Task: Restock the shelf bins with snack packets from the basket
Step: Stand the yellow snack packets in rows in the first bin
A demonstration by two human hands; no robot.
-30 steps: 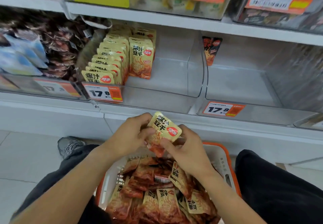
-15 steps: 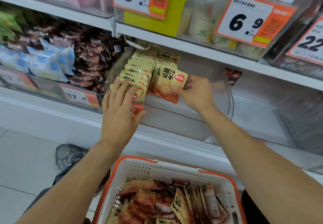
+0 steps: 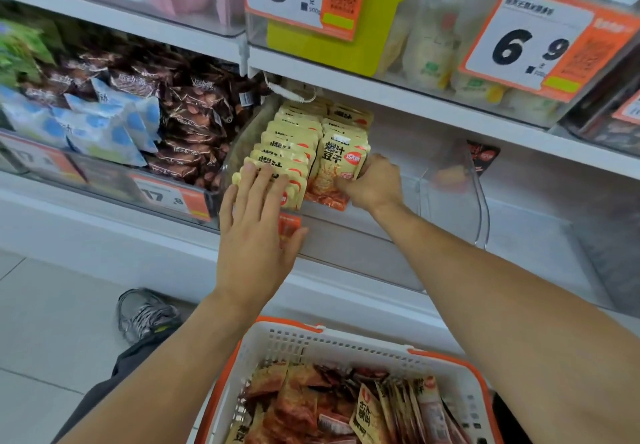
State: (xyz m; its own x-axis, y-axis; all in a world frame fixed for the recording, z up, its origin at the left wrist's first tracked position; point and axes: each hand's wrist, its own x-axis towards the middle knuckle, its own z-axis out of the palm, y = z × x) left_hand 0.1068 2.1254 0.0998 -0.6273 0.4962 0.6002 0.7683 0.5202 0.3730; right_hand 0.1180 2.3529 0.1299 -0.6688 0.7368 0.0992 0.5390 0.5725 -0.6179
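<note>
Seating a packet (image 3: 341, 170) at the front of the right row in the bin (image 3: 450, 208); half a second ago it was tilted and just arriving.

It now stands upright against the row, so this one is nearly stocked and the basket (image 3: 346, 343) below, full of packets, waits for the next reach. Right hand (image 3: 372, 184) pinches the packet's lower right edge; left hand (image 3: 258, 222) lies spread, fingers flat on the left row (image 3: 287, 146), as before. The packet reads 爆汁豆干 with a red oval logo; tags read 17.8 below and 6.9 above.
</note>
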